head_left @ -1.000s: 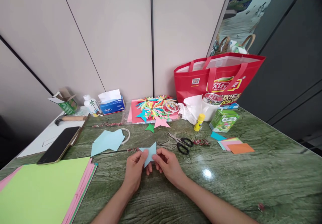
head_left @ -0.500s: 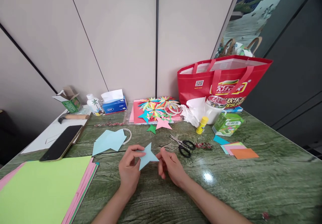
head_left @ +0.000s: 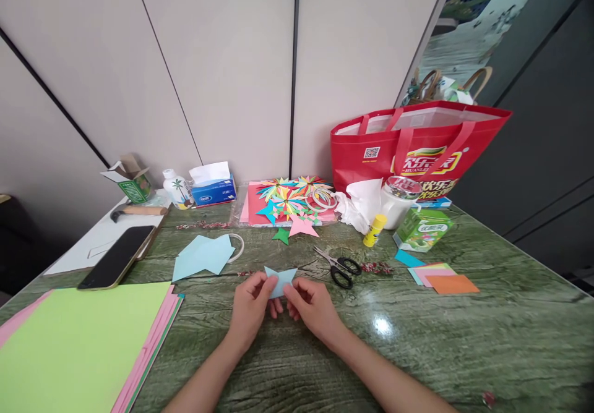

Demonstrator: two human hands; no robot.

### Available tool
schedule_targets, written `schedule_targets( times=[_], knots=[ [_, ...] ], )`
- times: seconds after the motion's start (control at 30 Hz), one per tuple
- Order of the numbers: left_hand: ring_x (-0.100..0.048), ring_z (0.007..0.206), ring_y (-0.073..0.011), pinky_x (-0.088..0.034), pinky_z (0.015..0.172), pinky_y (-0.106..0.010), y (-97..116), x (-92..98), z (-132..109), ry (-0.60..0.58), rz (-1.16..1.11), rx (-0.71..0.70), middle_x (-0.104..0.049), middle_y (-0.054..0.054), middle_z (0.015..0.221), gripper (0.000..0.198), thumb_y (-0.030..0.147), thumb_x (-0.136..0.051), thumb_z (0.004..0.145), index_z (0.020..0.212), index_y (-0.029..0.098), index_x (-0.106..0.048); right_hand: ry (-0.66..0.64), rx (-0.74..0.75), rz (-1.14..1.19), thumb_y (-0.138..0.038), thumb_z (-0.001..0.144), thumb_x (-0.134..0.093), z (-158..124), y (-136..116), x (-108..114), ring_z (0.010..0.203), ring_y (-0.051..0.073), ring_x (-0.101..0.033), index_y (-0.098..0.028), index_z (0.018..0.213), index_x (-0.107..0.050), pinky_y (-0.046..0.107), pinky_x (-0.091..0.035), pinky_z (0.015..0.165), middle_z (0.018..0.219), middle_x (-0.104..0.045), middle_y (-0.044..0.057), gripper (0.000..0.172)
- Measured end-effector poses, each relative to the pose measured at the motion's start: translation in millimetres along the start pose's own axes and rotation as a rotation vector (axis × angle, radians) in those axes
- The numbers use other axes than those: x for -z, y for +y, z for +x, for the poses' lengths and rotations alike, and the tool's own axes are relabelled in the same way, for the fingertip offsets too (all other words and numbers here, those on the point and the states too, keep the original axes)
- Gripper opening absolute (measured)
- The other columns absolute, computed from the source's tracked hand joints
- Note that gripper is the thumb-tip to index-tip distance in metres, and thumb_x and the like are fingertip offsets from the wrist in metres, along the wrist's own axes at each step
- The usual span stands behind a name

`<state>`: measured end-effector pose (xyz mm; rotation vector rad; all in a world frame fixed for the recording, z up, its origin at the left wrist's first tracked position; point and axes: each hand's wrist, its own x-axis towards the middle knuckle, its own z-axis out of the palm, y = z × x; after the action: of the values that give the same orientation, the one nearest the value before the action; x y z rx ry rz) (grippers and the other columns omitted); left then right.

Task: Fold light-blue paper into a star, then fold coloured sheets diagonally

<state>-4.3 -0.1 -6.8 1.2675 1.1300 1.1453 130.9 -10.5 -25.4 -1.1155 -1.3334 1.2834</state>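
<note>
Okay, so both forearms (head_left: 204, 366) slant in from the near edge, cut off there, over the green table (head_left: 278, 382). Left hand (head_left: 250, 302) is mostly curled, pinching the left side of a light blue paper piece (head_left: 281, 282); right hand (head_left: 315, 305) pinches the right side, thumb on top too. Can't see much of the fingers underneath. Thumbs cover part of the paper, but two sharp points poke out on its far side, notch between. Farther right: scissors (head_left: 336, 265).
</note>
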Motion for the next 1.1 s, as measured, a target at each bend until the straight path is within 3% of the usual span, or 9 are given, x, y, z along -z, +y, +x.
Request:
schedule_targets(
  times=[0.17, 0.3, 0.4, 0.6, 0.77, 0.9, 1.0, 1.03, 1.1],
  knots=[
    [-0.045, 0.029, -0.0087, -0.035, 0.032, -0.018, 2, -5.4, -6, -0.139, 0.02, 0.071, -0.053, 0.004, 0.038, 0.029, 0.044, -0.058, 0.075, 0.065, 0.017, -0.051, 0.136, 0.02, -0.042, -0.049, 0.087, -0.036, -2, -2, 0, 0.03, 0.007, -0.039, -0.018, 0.071, -0.045, 0.017, -0.027, 0.029, 0.044, -0.041, -0.008, 0.036],
    [-0.051, 0.034, -0.0113, -0.036, 0.032, -0.018, 2, -7.2, -9, -0.213, -0.008, 0.126, -0.058, 0.002, 0.043, 0.03, 0.045, -0.059, 0.073, 0.068, 0.016, -0.051, 0.141, 0.126, -0.137, -0.045, 0.088, -0.037, -3, -1, 2, 0.028, 0.005, -0.035, -0.019, 0.066, -0.042, 0.017, -0.023, 0.03, 0.043, -0.034, -0.009, 0.035],
    [-0.052, 0.035, -0.0102, -0.031, 0.03, -0.016, 2, -7.1, -9, -0.214, -0.008, 0.097, -0.058, 0.002, 0.045, 0.029, 0.043, -0.059, 0.074, 0.068, 0.016, -0.049, 0.126, 0.101, -0.141, -0.046, 0.088, -0.035, -3, 2, 2, 0.028, 0.006, -0.037, -0.02, 0.065, -0.038, 0.017, -0.025, 0.03, 0.04, -0.035, -0.009, 0.035],
    [-0.037, 0.026, -0.0045, -0.02, 0.028, -0.015, -1, -5.9, -7, -0.149, 0.022, 0.084, -0.046, 0.008, 0.039, 0.039, 0.052, -0.049, 0.078, 0.06, 0.017, -0.044, 0.064, 0.098, -0.16, -0.05, 0.084, -0.044, -5, 3, 1, 0.033, 0.008, -0.048, -0.02, 0.064, -0.039, 0.017, -0.032, 0.032, 0.044, -0.045, -0.007, 0.036],
    [-0.036, 0.022, -0.0052, -0.02, 0.025, -0.016, -2, -0.2, -6, -0.067, 0.041, 0.054, -0.038, 0.01, 0.037, 0.045, 0.058, -0.05, 0.073, 0.056, 0.018, -0.042, -0.101, 0.011, -0.116, -0.054, 0.084, -0.037, 0, -11, 4, 0.029, 0.007, -0.041, -0.02, 0.055, -0.038, 0.017, -0.027, 0.03, 0.039, -0.041, -0.007, 0.045],
    [-0.036, 0.022, -0.0063, -0.018, 0.025, -0.016, -5, 0.7, -3, -0.046, -0.095, 0.081, -0.047, 0.006, 0.039, 0.05, 0.063, -0.038, 0.077, 0.071, 0.015, -0.051, -0.115, 0.082, -0.206, -0.05, 0.084, -0.041, 3, -35, 14, 0.028, 0.005, -0.037, -0.018, 0.051, -0.042, 0.017, -0.027, 0.031, 0.04, -0.041, -0.006, 0.046],
    [-0.04, 0.024, -0.0067, -0.018, 0.026, -0.016, -6, -0.9, -2, -0.002, -0.118, 0.072, -0.055, 0.002, 0.045, 0.052, 0.062, -0.037, 0.078, 0.076, 0.013, -0.054, -0.058, 0.204, -0.271, -0.042, 0.082, -0.047, -11, -76, 20, 0.031, 0.006, -0.041, -0.018, 0.068, -0.055, 0.017, -0.032, 0.034, 0.042, -0.046, -0.006, 0.029],
    [-0.04, 0.025, -0.0066, -0.019, 0.027, -0.017, -6, -1.7, -2, 0.021, -0.102, 0.057, -0.055, 0.002, 0.045, 0.05, 0.06, -0.039, 0.078, 0.076, 0.013, -0.055, -0.136, 0.215, -0.251, -0.04, 0.082, -0.049, -18, -93, 21, 0.031, 0.006, -0.042, -0.018, 0.073, -0.056, 0.017, -0.033, 0.034, 0.042, -0.048, -0.007, 0.024],
    [-0.039, 0.025, -0.0065, -0.02, 0.028, -0.017, -5, -3.3, -2, 0.058, -0.075, 0.021, -0.053, 0.003, 0.044, 0.045, 0.057, -0.041, 0.079, 0.076, 0.014, -0.055, -0.423, 0.191, -0.21, -0.038, 0.079, -0.054, -26, -127, 23, 0.035, 0.008, -0.049, -0.02, 0.074, -0.058, 0.017, -0.036, 0.035, 0.047, -0.054, -0.006, 0.019]
  ],
)
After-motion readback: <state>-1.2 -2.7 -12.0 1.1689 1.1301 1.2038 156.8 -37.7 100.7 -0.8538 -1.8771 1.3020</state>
